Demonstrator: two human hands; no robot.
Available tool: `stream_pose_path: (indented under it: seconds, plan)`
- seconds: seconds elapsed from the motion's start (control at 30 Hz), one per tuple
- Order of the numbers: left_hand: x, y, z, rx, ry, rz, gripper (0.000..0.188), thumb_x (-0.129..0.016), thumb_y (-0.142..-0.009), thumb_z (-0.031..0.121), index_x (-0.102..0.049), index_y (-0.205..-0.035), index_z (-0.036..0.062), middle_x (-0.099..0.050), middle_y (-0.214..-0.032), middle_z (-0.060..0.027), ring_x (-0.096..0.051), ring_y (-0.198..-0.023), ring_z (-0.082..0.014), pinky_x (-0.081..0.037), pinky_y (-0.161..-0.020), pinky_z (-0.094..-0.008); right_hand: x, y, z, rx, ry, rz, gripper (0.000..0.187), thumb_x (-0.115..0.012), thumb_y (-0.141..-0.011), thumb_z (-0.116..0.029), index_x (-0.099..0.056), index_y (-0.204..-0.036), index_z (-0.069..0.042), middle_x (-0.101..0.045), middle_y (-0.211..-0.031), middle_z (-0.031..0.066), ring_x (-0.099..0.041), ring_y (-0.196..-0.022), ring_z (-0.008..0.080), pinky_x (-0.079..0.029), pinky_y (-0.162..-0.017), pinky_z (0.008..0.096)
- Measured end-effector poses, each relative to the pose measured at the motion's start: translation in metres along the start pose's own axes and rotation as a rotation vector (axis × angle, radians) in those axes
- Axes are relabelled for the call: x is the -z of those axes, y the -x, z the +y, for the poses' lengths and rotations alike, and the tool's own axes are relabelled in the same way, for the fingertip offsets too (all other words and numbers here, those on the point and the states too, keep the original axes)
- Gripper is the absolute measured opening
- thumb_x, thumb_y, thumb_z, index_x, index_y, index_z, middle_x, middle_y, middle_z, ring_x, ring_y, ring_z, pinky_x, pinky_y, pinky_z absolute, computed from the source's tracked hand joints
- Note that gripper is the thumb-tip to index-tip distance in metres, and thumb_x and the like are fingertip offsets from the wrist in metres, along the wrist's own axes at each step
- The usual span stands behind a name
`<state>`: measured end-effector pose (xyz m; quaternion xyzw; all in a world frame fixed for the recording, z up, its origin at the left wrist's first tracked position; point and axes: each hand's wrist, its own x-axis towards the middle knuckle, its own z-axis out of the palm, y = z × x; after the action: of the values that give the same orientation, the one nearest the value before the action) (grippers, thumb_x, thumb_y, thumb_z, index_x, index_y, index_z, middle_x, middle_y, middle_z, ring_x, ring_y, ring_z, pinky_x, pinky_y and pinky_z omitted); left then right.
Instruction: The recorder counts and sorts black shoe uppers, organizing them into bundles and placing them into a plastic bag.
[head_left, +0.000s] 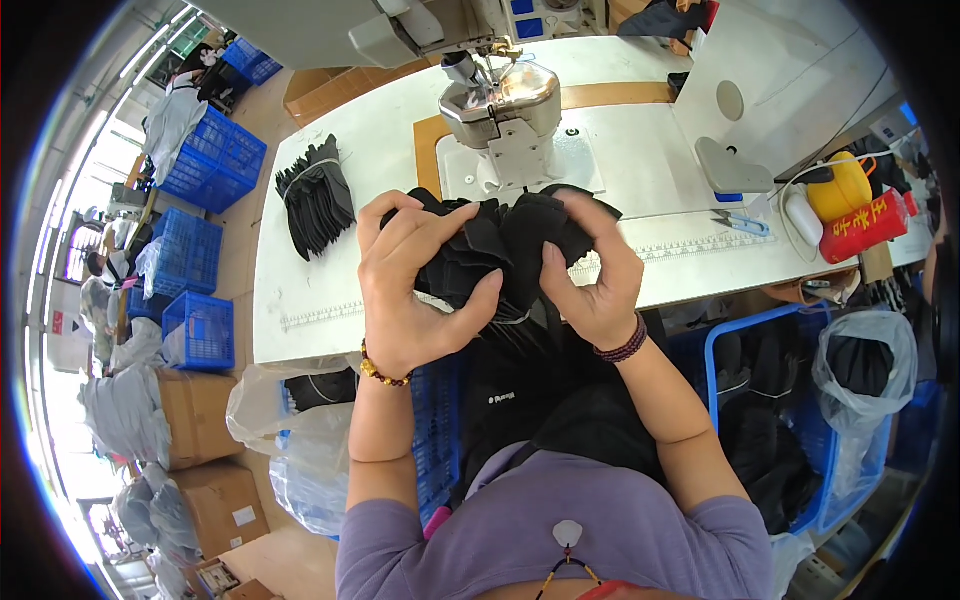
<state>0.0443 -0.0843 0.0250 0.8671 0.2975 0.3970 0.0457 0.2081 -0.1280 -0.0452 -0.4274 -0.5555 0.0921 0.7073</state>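
Observation:
A bundle of black fabric pieces [525, 240] is held up between my two hands, over the front edge of the white table [300, 325]. My left hand [405, 285] closes around its left side, with the thumb near the middle of the layers. On the other side, my right hand [605, 275] grips the bundle between curved fingers and thumb. A pale tie shows near the bundle's lower end. The sewing machine [505, 110] stands just beyond the bundle. Another tied bundle of black fabric pieces [318, 200] lies on the table to the left.
Thread snips [742, 222] lie on the table at right, near a red package [868, 226] and a yellow object [842, 188]. A ruler strip [700, 240] runs along the table front. Below right stands a blue crate [712, 380] holding black fabric; cardboard boxes [205, 415] line the left.

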Motion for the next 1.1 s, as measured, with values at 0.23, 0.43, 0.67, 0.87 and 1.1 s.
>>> stream_pose_path:
  seconds: [0.23,0.43,0.67,0.87,1.1]
  plan:
    - [0.000,-0.002,0.002,-0.022,0.016,-0.009,0.046,-0.072,-0.054,0.016,-0.067,-0.098,0.0025,-0.060,-0.078,-0.0060,-0.048,-0.089,-0.0293,-0.038,-0.086,-0.0366,0.011,-0.008,0.001,0.107,0.045,-0.217,0.027,-0.063,-0.075,-0.001,-0.064,-0.101,0.001,-0.064,-0.100,0.0169,-0.063,-0.086,0.0280,-0.049,-0.075,0.0298]
    - [0.000,-0.002,0.003,-0.023,0.018,-0.016,0.050,-0.070,-0.055,0.016,-0.065,-0.102,0.0016,-0.061,-0.081,-0.0064,-0.048,-0.091,-0.0303,-0.038,-0.087,-0.0368,0.006,-0.004,0.002,0.076,0.050,-0.167,0.021,-0.068,-0.073,-0.006,-0.063,-0.092,0.000,-0.064,-0.090,0.0152,-0.063,-0.079,0.0304,-0.050,-0.071,0.0317]
    - [-0.002,-0.002,0.002,-0.027,0.016,-0.023,0.051,-0.070,-0.055,0.017,-0.064,-0.104,0.0019,-0.061,-0.082,-0.0069,-0.048,-0.092,-0.0307,-0.038,-0.087,-0.0372,0.006,-0.004,0.001,0.119,0.126,-0.127,0.028,-0.073,-0.067,-0.002,-0.064,-0.093,0.001,-0.066,-0.087,0.0102,-0.063,-0.075,0.0181,-0.049,-0.069,0.0264]
    - [-0.003,-0.002,0.003,-0.037,0.014,-0.021,0.051,-0.070,-0.056,0.017,-0.064,-0.104,0.0021,-0.061,-0.083,-0.0069,-0.048,-0.091,-0.0307,-0.038,-0.087,-0.0374,0.006,-0.005,0.004,0.119,0.114,-0.122,0.030,-0.075,-0.064,-0.002,-0.064,-0.092,0.001,-0.067,-0.086,0.0102,-0.064,-0.076,0.0183,-0.049,-0.070,0.0263]
    - [-0.004,-0.005,0.002,-0.049,0.019,-0.019,0.052,-0.070,-0.056,0.017,-0.064,-0.105,0.0020,-0.061,-0.083,-0.0071,-0.047,-0.091,-0.0303,-0.037,-0.088,-0.0375,0.008,-0.002,0.008,0.100,0.152,-0.152,0.034,-0.074,-0.068,-0.001,-0.062,-0.100,0.000,-0.066,-0.090,0.0108,-0.064,-0.080,0.0172,-0.049,-0.073,0.0258]
